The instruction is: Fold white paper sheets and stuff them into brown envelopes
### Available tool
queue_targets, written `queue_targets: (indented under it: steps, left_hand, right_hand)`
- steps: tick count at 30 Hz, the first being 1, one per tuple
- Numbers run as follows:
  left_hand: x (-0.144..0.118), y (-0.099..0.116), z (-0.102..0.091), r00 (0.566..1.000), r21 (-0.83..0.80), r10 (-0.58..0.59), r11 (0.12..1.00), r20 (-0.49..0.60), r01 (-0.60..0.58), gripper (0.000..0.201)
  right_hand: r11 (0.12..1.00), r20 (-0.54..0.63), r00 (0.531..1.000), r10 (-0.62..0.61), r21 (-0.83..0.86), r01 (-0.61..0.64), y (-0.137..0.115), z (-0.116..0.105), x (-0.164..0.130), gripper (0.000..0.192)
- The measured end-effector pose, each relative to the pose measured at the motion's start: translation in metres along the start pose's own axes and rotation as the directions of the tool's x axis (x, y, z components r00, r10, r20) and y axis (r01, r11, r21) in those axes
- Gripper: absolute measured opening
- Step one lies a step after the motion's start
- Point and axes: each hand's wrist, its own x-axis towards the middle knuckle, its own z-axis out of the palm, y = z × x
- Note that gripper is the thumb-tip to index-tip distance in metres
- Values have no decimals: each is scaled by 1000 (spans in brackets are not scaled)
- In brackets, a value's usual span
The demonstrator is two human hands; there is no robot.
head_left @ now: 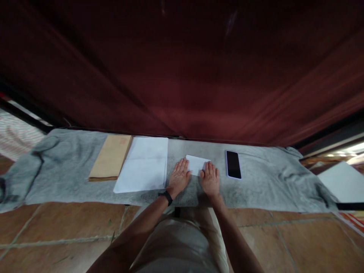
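Folded white paper [196, 163] on grey cloth [256, 189], between paper stack [145, 167] and phone [233, 164]. Left hand [179, 177] and right hand [209, 179] flat, fingers released, pressing its near corners. I'd judge: press evenly, keep edges aligned, crease firmly.

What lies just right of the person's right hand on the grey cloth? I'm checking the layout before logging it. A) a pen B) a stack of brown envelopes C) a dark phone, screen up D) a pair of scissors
C: a dark phone lies flat on the grey cloth, just right of the right hand; the brown envelopes sit far to the left.
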Motion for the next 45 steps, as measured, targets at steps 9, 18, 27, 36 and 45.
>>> queue_targets:
  steps: [9, 18, 27, 36, 45]
  left_hand:
    - [0, -1, 0, 1000, 24, 14, 1000, 24, -15, 59]
    - [0, 1, 1, 1000, -35, -16, 999, -14, 16, 58]
    - [5, 1, -5, 988, -233, -150, 962, -16, 143, 51]
    - [46, -4, -7, 861, -669, -462, 573, 214, 473, 53]
    - [41, 9, -33, 854, -858, -427, 273, 298, 436, 52]
  right_hand:
    - [990, 35, 991, -130, 66, 127, -29, 4, 9, 50]
    - [997, 7, 999, -45, 62, 44, -2, 4, -5, 54]
    - [1000, -12, 1000, -1, 23, 1, 2, 2, -10, 54]
    - [999, -12, 1000, 3, 40, -3, 0, -3, -8, 51]
    - [948, 48, 976, -212, 251, 194, -9, -38, -6, 51]
